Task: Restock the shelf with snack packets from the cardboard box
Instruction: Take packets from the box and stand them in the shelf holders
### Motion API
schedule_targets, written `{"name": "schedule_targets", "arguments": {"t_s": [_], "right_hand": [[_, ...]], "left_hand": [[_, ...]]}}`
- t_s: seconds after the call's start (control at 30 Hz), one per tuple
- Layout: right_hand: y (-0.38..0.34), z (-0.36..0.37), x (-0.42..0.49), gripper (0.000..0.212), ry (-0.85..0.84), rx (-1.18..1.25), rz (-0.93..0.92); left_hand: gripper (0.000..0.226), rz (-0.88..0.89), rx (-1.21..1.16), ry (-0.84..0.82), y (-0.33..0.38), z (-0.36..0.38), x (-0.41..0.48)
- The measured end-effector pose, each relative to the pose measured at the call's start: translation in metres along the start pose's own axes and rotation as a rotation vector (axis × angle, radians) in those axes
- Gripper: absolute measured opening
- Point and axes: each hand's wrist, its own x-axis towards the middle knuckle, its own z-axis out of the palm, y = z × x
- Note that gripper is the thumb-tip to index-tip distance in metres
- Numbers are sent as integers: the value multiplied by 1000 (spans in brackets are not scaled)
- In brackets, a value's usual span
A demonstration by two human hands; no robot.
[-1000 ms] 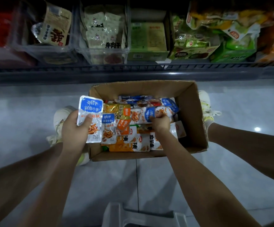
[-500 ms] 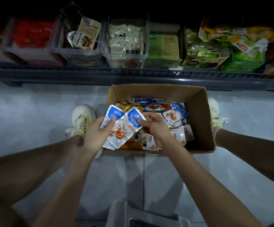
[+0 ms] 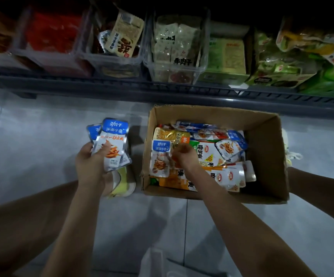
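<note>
An open cardboard box [image 3: 266, 148] sits on the floor, filled with several snack packets in blue, white and orange. My left hand [image 3: 91, 166] is left of the box and grips a small stack of blue-and-white fish snack packets [image 3: 112, 145], held upright. Inside the box, my right hand [image 3: 184, 156] pinches another blue-and-white packet [image 3: 160, 156] at the box's left side. The low shelf [image 3: 162, 90] runs across the top of the view, stocked with bins of snacks.
Clear plastic bins [image 3: 174, 68] and green snack boxes [image 3: 226, 56] line the shelf. The floor is pale tile [image 3: 32, 136]. My shoes show beside the box, one under the left hand [image 3: 122, 182], one at the right [image 3: 288, 148]. A pale stool top [image 3: 162, 264] is at the bottom edge.
My left hand has carried its stack of packets left, out past the box's edge. My right hand let go of that stack and went back into the box, pinching another packet.
</note>
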Motion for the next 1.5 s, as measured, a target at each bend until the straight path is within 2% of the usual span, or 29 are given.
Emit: {"name": "schedule_targets", "arguments": {"t_s": [0.07, 0.17, 0.27, 0.33, 0.4, 0.5, 0.73, 0.8, 0.87, 0.97, 1.03, 1.17, 1.33, 1.5], "right_hand": [[4, 17, 10, 19, 18, -57, 29], [7, 34, 18, 27, 158, -205, 15], [7, 37, 17, 27, 161, -289, 18], [8, 33, 15, 25, 167, -205, 33], [7, 24, 12, 15, 169, -142, 38], [0, 4, 3, 6, 165, -21, 20], [-46, -57, -56, 8, 93, 191, -143], [-63, -74, -81, 17, 43, 289, -174], [-81, -89, -106, 15, -28, 392, -218], [-113, -110, -150, 4, -98, 430, -299], [-133, -123, -174, 13, -107, 414, -344], [-175, -147, -214, 23, -79, 328, -494], [-236, -167, -263, 16, -25, 320, -669], [-291, -173, -288, 14, 113, 279, -890]], "left_hand": [[11, -30, -38, 8, 0, -2, 3], [4, -52, -31, 1, -2, 0, 6], [6, -47, -23, 21, -4, 4, 8], [7, -55, -29, 17, -5, 5, 9], [7, -62, -17, -1, -6, 5, 10], [22, -56, 0, -23, -3, 6, 6], [17, 11, 25, -79, 24, 8, -31], [18, 57, 61, -89, 37, 7, -46], [17, 116, 75, -104, 51, 8, -60], [15, 189, 76, -158, 81, 15, -84], [12, 230, 55, -183, 104, 22, -100], [8, 366, 39, -239, 152, 37, -125], [9, 486, -9, -292, 212, 56, -148], [7, 572, -78, -312, 264, 71, -155]]}}
